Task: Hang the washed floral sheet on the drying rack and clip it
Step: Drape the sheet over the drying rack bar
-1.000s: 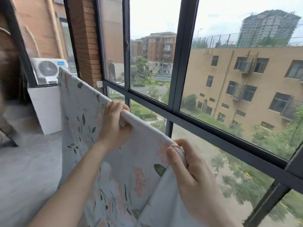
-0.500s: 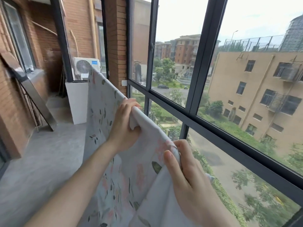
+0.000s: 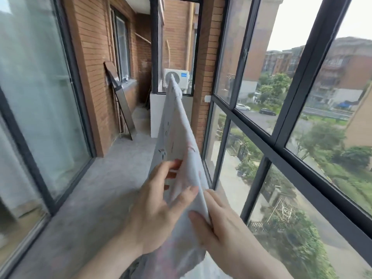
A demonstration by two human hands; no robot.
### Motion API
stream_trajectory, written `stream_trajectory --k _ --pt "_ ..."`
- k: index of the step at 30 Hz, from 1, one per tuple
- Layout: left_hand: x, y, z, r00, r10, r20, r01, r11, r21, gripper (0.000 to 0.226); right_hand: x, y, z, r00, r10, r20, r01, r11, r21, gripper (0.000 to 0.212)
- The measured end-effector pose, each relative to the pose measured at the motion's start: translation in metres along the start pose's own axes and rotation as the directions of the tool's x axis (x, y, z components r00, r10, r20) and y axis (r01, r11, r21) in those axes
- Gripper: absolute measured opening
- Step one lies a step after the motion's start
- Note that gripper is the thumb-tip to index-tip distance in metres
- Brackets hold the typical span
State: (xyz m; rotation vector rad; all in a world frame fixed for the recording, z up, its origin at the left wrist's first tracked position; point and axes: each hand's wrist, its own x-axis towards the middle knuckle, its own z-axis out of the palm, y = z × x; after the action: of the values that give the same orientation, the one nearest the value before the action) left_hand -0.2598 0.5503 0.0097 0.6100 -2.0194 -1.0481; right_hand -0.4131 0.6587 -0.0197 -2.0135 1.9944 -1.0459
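Observation:
The floral sheet [image 3: 178, 129], pale grey with leaves and pink flowers, hangs draped over a rail that runs away from me along the balcony; the rail itself is hidden under the cloth. My left hand [image 3: 159, 206] grips the sheet's near end from the left, fingers behind the fabric and thumb on its front. My right hand [image 3: 217, 220] pinches the fold's top edge from the right, close beside the left. More sheet bunches below my wrists. No clips are visible.
A dark-framed window wall [image 3: 281, 125] runs along the right, a glass door [image 3: 40, 109] and brick wall along the left. A folded metal frame [image 3: 120, 103] leans on the brick. An air-conditioner unit [image 3: 177, 79] sits at the far end beyond a low white wall.
My view has swung left, down the line of the sheet. My left hand slid back along the rail toward me and now holds the cloth right beside my right hand.

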Motion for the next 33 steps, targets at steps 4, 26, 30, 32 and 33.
stream_trajectory --k 4,26,30,32,33 --pt "-0.018 0.006 0.034 0.974 -0.070 -0.215 0.098 0.988 0.121 0.042 -0.009 0.014 0.022 0.997 0.041 0.063 -0.051 0.984 0.173 0.018" --pt "-0.008 -0.031 -0.090 0.885 0.011 -0.465 0.283 0.780 0.559 0.014 0.074 -0.078 0.151 0.999 0.011 -0.030 0.003 0.897 0.441 0.047" --pt "-0.019 -0.046 -0.111 0.887 0.004 -0.462 0.301 0.753 0.585 0.018 0.077 -0.089 0.173 0.999 -0.014 0.030 -0.001 0.891 0.454 0.046" --pt "-0.023 -0.051 -0.120 0.878 -0.001 -0.479 0.321 0.743 0.587 0.015 0.079 -0.097 0.179 0.998 -0.020 0.058 -0.009 0.888 0.461 0.054" --pt "-0.025 -0.053 -0.125 0.876 0.003 -0.482 0.322 0.741 0.589 0.015 0.080 -0.102 0.181 0.997 -0.022 0.072 -0.014 0.886 0.464 0.057"
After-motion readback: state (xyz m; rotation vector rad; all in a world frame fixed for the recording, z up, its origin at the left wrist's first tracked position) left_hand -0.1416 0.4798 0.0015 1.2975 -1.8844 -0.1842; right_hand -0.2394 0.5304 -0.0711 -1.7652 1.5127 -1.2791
